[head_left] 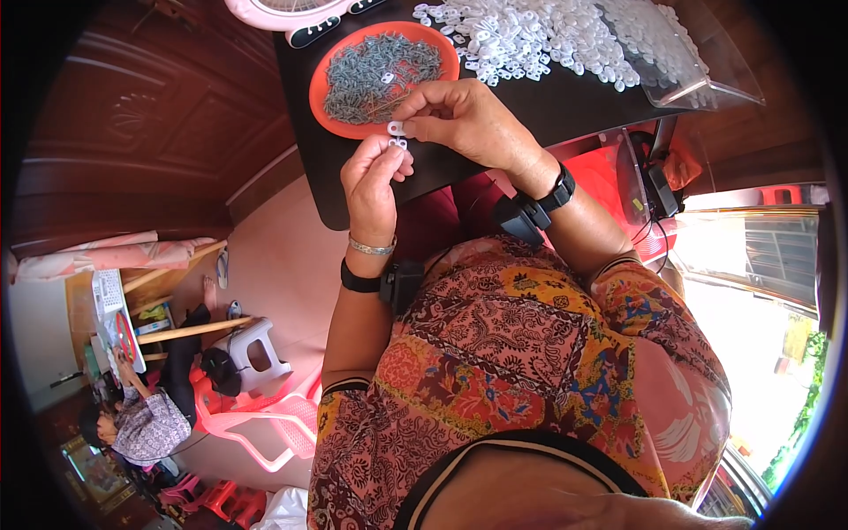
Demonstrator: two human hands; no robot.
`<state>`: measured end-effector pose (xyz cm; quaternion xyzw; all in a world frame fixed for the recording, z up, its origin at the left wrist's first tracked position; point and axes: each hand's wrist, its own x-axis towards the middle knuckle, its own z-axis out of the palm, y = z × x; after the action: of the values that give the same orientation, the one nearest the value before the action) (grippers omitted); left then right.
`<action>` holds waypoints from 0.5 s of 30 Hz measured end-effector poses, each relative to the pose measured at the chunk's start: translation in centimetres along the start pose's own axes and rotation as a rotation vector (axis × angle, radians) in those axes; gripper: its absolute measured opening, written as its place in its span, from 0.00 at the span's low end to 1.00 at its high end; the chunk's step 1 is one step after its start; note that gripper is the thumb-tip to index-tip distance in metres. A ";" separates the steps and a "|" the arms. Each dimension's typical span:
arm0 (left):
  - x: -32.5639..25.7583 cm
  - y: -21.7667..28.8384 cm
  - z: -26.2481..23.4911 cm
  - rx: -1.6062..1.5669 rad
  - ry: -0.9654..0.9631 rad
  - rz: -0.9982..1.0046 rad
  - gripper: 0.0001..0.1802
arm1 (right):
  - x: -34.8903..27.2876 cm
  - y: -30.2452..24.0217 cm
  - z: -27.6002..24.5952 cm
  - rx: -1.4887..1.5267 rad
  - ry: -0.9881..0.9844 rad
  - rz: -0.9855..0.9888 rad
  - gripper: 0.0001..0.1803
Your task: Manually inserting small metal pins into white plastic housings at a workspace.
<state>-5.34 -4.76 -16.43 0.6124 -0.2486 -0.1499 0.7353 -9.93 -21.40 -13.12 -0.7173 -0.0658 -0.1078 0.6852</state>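
A small white plastic piece (397, 134) sits between the two hands, just above the near edge of the black table (565, 102). The left hand (372, 181) comes up from below with thumb and forefinger closed on its lower part; the right hand (464, 119) reaches in from the right, its fingertips pinched shut on the upper part. Whether this is one piece or two being pressed together is too small to tell, and any metal part in the pinch is hidden.

Just beyond the hands lies an orange plate (324, 97) heaped with small grey metal parts (380, 64), with one white piece lying among them. Farther off and to the right spreads a big pile of white plastic pieces (539, 35), some loose on the table and some in a clear plastic tray (707, 75). A pink round object (283, 11) shows at the far edge.

As a judgement, the work looks far from over: the plate is well filled and the white pile is large, and no separate heap of finished pieces can be made out.

Both wrists wear black bands, the left also a silver bracelet (372, 247). Far left, near the floor, another person (146, 424) sits by pink plastic chairs (265, 424) and a white stool (256, 349).
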 end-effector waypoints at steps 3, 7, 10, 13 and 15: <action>0.0 0.0 0.0 0.004 -0.006 0.005 0.09 | 0.0 0.1 -0.1 0.033 -0.003 0.000 0.06; 0.0 0.0 0.0 0.027 -0.003 0.000 0.09 | 0.0 0.2 -0.2 0.017 -0.013 -0.008 0.06; 0.0 0.0 0.0 0.043 -0.003 0.006 0.09 | 0.1 0.2 -0.2 0.005 -0.019 -0.004 0.06; 0.0 -0.1 0.0 0.048 0.001 0.004 0.09 | 0.0 0.2 -0.2 0.008 -0.014 -0.002 0.06; 0.0 -0.1 0.1 0.026 0.002 0.002 0.09 | 0.0 0.4 -0.1 0.016 -0.011 -0.005 0.06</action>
<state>-5.33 -4.87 -16.55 0.6219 -0.2503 -0.1451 0.7277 -9.85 -21.54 -13.51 -0.7121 -0.0721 -0.1051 0.6904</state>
